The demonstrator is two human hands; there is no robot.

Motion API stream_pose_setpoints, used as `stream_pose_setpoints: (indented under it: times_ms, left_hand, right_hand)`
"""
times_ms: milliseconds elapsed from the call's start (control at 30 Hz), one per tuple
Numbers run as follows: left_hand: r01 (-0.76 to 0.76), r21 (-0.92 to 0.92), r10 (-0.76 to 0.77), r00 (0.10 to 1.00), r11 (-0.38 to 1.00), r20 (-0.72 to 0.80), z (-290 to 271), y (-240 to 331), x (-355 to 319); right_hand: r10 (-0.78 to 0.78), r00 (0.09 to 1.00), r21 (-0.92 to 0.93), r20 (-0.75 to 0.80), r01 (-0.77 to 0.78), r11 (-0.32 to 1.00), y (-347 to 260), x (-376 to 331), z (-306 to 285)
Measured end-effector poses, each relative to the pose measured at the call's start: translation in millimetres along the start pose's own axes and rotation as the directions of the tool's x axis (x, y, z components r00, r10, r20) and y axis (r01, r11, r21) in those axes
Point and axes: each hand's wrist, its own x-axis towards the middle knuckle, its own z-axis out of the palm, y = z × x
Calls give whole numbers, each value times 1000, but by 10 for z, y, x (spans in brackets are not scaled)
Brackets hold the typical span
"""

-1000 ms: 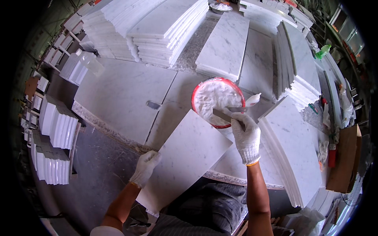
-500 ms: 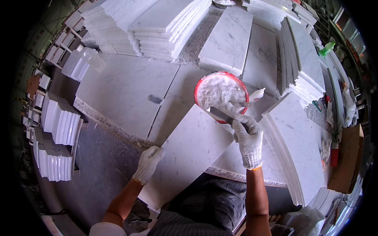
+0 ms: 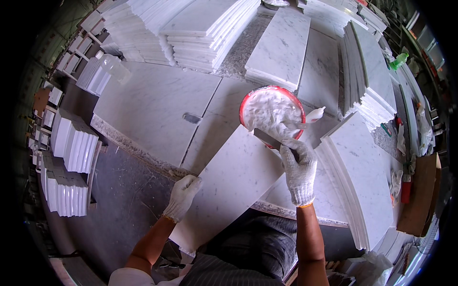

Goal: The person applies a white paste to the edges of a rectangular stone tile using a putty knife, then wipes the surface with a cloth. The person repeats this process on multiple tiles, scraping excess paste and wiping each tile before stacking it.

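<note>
The left forearm (image 3: 151,245) rises from seven o'clock at the lower rim and points toward one o'clock, its gloved left hand (image 3: 183,196) at the nine o'clock side of a pale grey-veined slab (image 3: 226,193). The right forearm (image 3: 310,236) runs almost straight up toward twelve o'clock, and the right hand (image 3: 300,174), also in a white knit glove, sits just off the slab's far corner, at about two o'clock from its middle.

The slab lies with its long axis running from between seven and eight o'clock up to between one and two, its upper end overlapping the desk (image 3: 152,112) and its lower end near the person's lap.

The left fingers are curled closed on the slab's long edge, their tips hidden. The right fingers are clamped around a scraper (image 3: 267,138), whose flat blade points to ten o'clock along the slab's upper end; whether it presses on the stone, I cannot tell.

A red-rimmed bucket (image 3: 242,112) of white paste (image 3: 269,114) stands at one o'clock from the slab. A white tube (image 3: 315,115) is at three o'clock, just beside the bucket. A stack of slabs (image 3: 365,186) leans out at three o'clock.
</note>
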Motion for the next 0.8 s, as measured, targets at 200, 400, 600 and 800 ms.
stream_pose_setpoints:
  times_ms: [200,400,600,800]
  left_hand:
    - [18,-11,-18,1000,1000,-1,16,68,-10]
    - [51,5,-51,998,999,-26,23,75,-9]
    - [23,41,-22,999,999,-37,27,63,7]
    - [70,34,-68,997,997,-41,27,119,-10]
  right_hand:
    - [-94,995,-94,-39,90,992,52,18,-46]
    - [-260,956,-204,-136,229,952,-34,75,-60]
    - [70,983,149,172,-96,984,69,173,-117]
    - [-2,998,8,62,1,1000,116,203,-74]
